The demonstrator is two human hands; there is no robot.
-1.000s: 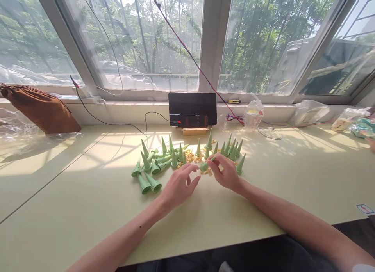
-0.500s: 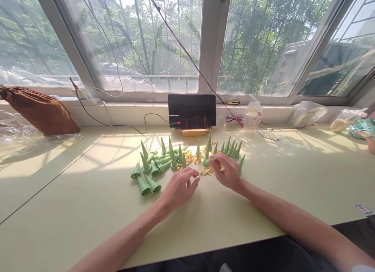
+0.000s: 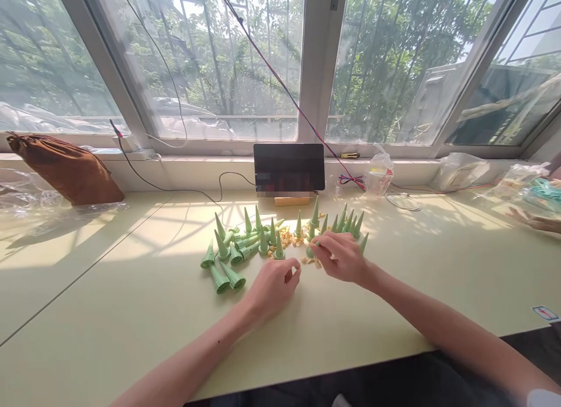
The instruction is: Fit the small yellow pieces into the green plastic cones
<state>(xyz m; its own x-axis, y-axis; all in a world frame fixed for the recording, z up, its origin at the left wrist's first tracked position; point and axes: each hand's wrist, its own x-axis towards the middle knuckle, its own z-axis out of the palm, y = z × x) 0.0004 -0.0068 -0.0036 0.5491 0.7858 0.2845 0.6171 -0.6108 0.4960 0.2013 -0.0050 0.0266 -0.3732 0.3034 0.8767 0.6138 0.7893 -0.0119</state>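
Observation:
My right hand is closed in a pinch on a green plastic cone; only a bit of the cone shows at the fingertips. Below and beside those fingers lie small yellow pieces. My left hand rests low over the table, thumb and fingers curled together; whatever they hold, if anything, is too small to make out. Just beyond it stands an upright green cone. Several more cones lie or stand to its left, among them two lying cones with their open ends toward me.
Behind the cones a dark tablet leans on a wooden stand. A brown drawstring bag stands at left. Plastic bags and a coiled cable lie along the sill side. Another person's hand shows at the right edge.
The view has shifted slightly. My left hand's fingers have drawn closer together, and my right hand has turned a little with the cone. The other person's hand reaches further in at right.

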